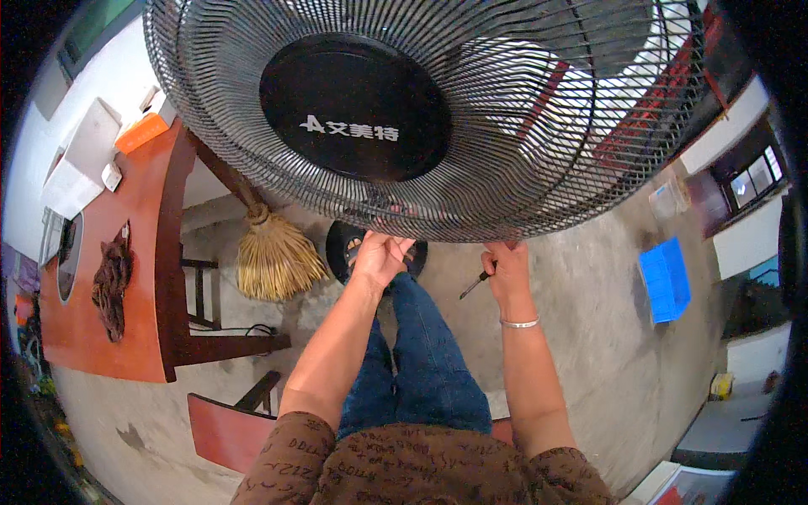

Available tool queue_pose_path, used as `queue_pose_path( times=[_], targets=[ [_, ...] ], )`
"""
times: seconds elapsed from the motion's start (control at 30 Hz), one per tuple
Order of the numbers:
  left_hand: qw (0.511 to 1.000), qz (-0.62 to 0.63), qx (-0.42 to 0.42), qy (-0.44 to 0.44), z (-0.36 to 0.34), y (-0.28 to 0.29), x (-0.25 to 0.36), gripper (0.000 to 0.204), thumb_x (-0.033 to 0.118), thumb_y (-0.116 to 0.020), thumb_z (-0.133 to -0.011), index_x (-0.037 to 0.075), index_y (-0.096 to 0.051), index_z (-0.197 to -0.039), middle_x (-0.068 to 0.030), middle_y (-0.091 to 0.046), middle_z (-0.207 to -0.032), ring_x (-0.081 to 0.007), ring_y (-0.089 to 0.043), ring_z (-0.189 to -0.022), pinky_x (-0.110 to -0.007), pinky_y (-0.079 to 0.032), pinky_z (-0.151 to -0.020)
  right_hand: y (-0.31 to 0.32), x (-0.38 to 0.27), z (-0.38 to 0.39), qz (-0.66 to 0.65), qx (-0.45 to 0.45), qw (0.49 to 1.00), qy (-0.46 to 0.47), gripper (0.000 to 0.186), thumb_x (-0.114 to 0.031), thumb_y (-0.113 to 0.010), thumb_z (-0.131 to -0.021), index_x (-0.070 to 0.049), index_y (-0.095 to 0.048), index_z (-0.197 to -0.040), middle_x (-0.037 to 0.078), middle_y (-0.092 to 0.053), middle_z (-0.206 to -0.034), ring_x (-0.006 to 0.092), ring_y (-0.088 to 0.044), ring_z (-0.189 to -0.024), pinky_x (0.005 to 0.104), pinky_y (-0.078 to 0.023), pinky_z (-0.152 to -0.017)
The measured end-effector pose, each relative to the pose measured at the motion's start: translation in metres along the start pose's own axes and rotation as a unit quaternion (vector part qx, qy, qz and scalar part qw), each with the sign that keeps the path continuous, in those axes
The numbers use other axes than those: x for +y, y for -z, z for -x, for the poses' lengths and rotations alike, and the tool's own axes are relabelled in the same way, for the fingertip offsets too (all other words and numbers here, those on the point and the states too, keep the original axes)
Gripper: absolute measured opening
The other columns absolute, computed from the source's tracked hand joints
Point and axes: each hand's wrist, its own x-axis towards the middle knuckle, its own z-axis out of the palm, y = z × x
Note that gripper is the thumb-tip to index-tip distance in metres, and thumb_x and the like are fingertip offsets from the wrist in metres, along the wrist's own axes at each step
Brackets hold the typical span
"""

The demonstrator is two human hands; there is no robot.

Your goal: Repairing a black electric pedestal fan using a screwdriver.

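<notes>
A large black floor fan (pixel 353 109) fills the top of the view, its round wire grille facing up toward me. My left hand (pixel 383 257) is at the grille's lower rim with its fingers curled against it; the fingertips are partly hidden behind the wires. To the right, my right hand (pixel 508 269) is also close under the rim. Its fingers are closed round a screwdriver (pixel 473 287), whose dark shaft points down and to the left. The fan's round black base (pixel 335 252) rests on the floor by my feet.
At left stands a reddish wooden table (pixel 139 278) bearing a brown cloth (pixel 113 282) and an orange box (pixel 141 133). A straw broom (pixel 278 257) leans beside it. Below is a red-brown stool (pixel 223 429). A blue plastic bin (pixel 665 280) sits on the floor at right.
</notes>
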Motion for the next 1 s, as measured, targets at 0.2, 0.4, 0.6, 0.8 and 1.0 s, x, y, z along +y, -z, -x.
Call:
queue_pose_path(
  times=[0.2,0.4,0.6,0.8,1.0],
  targets=[
    [0.998,0.016,0.053,-0.014,0.014,0.001,0.001,0.016,-0.003,-0.047,-0.085,0.004,-0.055,-0.097,-0.0125,-0.064,-0.095,-0.0267,-0.064,-0.088,-0.046,-0.054,-0.085,-0.012,-0.002,0.005,-0.015,0.057,0.998,-0.002,0.012,0.000,-0.056,-0.081,-0.008,-0.053,-0.090,0.000,-0.055,-0.080,0.0078,-0.042,-0.058,0.0224,-0.027,-0.041],
    [0.992,-0.082,0.091,-0.008,0.006,-0.004,-0.002,0.015,-0.008,-0.053,-0.083,0.006,-0.048,-0.085,-0.0028,-0.059,-0.091,-0.0188,-0.059,-0.086,-0.041,-0.053,-0.087,-0.011,-0.009,0.002,0.014,0.030,0.999,-0.016,0.022,-0.003,-0.057,-0.084,-0.010,-0.049,-0.103,0.000,-0.055,-0.088,0.0083,-0.047,-0.061,0.0211,-0.031,-0.040],
    [0.997,0.076,0.006,-0.019,0.016,-0.008,0.016,0.019,-0.005,-0.048,-0.085,0.010,-0.053,-0.095,-0.0054,-0.062,-0.097,-0.0230,-0.062,-0.094,-0.044,-0.049,-0.090,-0.002,-0.007,-0.001,0.061,0.008,0.998,-0.008,0.020,-0.005,-0.050,-0.092,-0.007,-0.049,-0.112,0.006,-0.061,-0.112,0.0254,-0.064,-0.103,0.0215,-0.030,-0.041],
    [0.998,0.045,-0.039,-0.013,0.010,-0.008,0.016,0.031,-0.005,-0.046,-0.087,0.009,-0.056,-0.113,-0.0053,-0.062,-0.115,-0.0199,-0.058,-0.106,-0.039,-0.044,-0.097,-0.005,-0.005,0.006,0.043,-0.038,0.998,-0.033,0.026,-0.001,-0.052,-0.088,-0.007,-0.049,-0.113,0.004,-0.061,-0.103,0.0272,-0.064,-0.103,0.0200,-0.030,-0.039],
    [1.000,-0.022,0.011,-0.018,0.013,-0.024,0.019,0.034,-0.006,-0.039,-0.088,0.008,-0.051,-0.116,-0.0087,-0.060,-0.113,-0.0246,-0.061,-0.102,-0.044,-0.048,-0.094,-0.029,0.007,-0.006,0.120,-0.085,0.986,-0.075,0.029,0.001,-0.059,-0.083,-0.005,-0.051,-0.110,0.004,-0.060,-0.098,0.0234,-0.066,-0.090,0.0198,-0.029,-0.039]
  ],
)
